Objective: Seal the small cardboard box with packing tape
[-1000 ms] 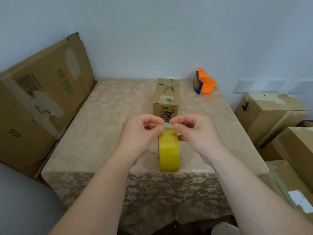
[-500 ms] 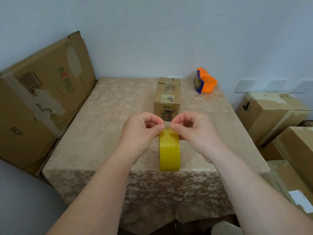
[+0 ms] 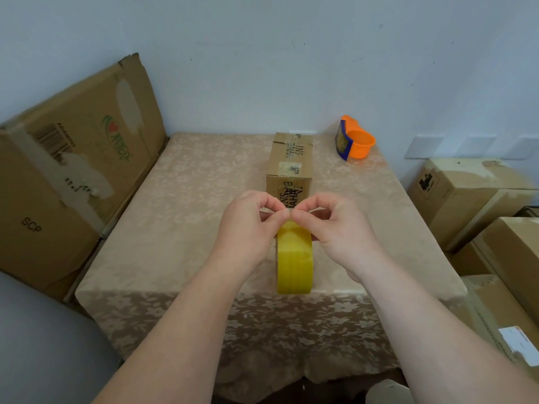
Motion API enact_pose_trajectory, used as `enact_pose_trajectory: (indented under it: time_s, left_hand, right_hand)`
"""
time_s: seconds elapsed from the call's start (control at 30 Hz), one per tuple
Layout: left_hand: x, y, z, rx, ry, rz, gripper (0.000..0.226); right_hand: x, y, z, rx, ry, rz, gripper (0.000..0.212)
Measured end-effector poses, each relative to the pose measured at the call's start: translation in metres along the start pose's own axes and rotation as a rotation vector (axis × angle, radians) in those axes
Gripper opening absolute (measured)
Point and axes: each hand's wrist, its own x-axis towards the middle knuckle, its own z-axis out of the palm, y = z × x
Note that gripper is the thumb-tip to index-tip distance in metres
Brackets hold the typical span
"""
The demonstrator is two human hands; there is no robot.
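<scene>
A small brown cardboard box (image 3: 290,161) with printed letters stands lengthwise at the middle back of the table. A yellow roll of packing tape (image 3: 294,262) stands on edge near the table's front edge, just in front of the box. My left hand (image 3: 248,228) and my right hand (image 3: 335,228) meet at the top of the roll. Both thumbs and forefingers pinch the tape at its top, where the loose end seems to be. The fingers hide that spot.
A beige flowered cloth covers the table (image 3: 175,214). An orange and blue tape dispenser (image 3: 354,141) lies at the back right. A large flattened carton (image 3: 67,170) leans at the left. Several cardboard boxes (image 3: 466,193) are stacked on the right.
Both hands have stayed at the top of the roll, with the fingertips drawing closer together and picking at the tape. The roll and the box have not moved.
</scene>
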Motion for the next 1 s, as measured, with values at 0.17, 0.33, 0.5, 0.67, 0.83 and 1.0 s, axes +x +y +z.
enact_pose_trajectory:
  time_s: [0.17,0.33,0.5,0.67,0.83,1.0]
  left_hand:
    - [0.001,0.000,0.003,0.045,0.075,-0.003,0.011]
    - [0.001,-0.004,0.009,-0.030,0.108,-0.060,0.015]
    - [-0.001,-0.006,0.011,-0.227,-0.137,-0.307,0.016]
    - [-0.002,-0.003,0.009,-0.453,-0.173,-0.398,0.021]
    - [-0.001,0.000,0.012,-0.633,-0.067,-0.428,0.026]
    - [0.000,0.004,0.016,-0.628,0.028,-0.365,0.018]
  right_hand:
    - [0.000,0.002,0.003,0.133,0.038,0.093,0.013]
    - [0.000,0.003,0.003,0.232,0.060,0.134,0.019]
    - [0.001,0.005,0.004,0.250,0.059,0.147,0.018]
    - [0.003,0.009,0.006,0.236,0.119,0.164,0.021]
    - [0.006,0.011,0.010,0.326,0.161,0.207,0.025]
    - [0.004,0.003,0.008,0.498,0.048,0.359,0.025]
